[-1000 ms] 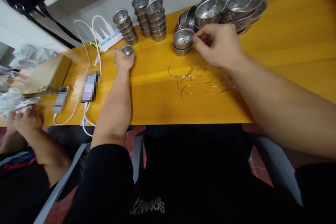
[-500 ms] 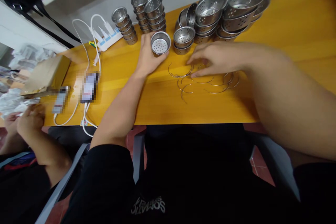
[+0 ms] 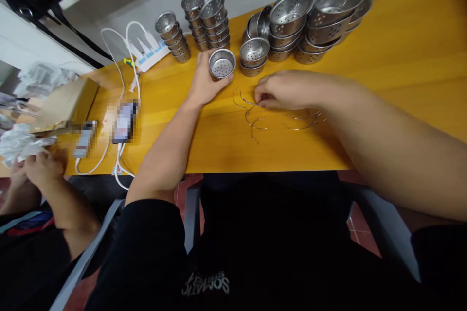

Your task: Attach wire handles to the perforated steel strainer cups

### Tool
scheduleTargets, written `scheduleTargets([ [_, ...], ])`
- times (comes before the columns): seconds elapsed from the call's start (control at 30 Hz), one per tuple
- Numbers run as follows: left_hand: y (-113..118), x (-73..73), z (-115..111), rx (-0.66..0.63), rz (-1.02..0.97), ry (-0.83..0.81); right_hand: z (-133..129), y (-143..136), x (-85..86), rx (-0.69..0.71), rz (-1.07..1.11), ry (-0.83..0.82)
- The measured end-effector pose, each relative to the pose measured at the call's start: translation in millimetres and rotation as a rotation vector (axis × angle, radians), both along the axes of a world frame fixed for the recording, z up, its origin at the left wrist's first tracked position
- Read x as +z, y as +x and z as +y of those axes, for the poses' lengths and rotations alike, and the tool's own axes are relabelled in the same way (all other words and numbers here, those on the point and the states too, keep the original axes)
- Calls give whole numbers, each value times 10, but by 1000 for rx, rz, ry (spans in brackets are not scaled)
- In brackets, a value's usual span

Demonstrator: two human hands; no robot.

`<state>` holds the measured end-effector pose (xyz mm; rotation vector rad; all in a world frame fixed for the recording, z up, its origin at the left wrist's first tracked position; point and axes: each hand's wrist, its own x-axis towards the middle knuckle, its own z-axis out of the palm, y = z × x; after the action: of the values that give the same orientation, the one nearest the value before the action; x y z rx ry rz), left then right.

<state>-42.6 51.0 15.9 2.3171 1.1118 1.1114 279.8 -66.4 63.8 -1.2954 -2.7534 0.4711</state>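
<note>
My left hand (image 3: 205,80) is wrapped round a small perforated metal basket (image 3: 222,64), whose open top faces up and shows holes in its base. To the right, my right hand (image 3: 279,90) is closed, thumb and fingertips pinching a thin curved metal wire (image 3: 248,101) just above the tabletop. More curved wires (image 3: 258,126) lie loose on the wood below and right of that hand, some partly hidden by it. Between my hands and slightly behind them stands a short stack of perforated baskets (image 3: 254,53).
Tall stacks of small baskets (image 3: 179,43) and larger baskets (image 3: 292,14) line the back of the yellow table (image 3: 222,150). On the left are a power strip (image 3: 155,56), two charging phones (image 3: 125,121), a cardboard box (image 3: 65,102) and another person's hands (image 3: 42,167).
My right hand has moved slightly left and its fingers have closed on a wire. My left hand keeps hold of the basket, almost unmoved.
</note>
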Motion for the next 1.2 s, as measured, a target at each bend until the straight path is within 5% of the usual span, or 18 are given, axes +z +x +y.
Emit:
scheduleTargets([
  [0.23,6,-10,-2,-9,33,5,-42,-44,-45,32,-26,44],
  [0.5,30,16,-17,15,-22,26,1,72,45,-7,208,43],
  [0.8,143,126,-123,26,-51,-13,79,-32,-4,-260,943,-105],
  [1.07,336,139,-298,-228,-50,-9,156,-78,-45,-323,1147,-118],
  [1.2,414,177,-492,-383,-14,-150,163,-55,-39,-374,1203,-39],
])
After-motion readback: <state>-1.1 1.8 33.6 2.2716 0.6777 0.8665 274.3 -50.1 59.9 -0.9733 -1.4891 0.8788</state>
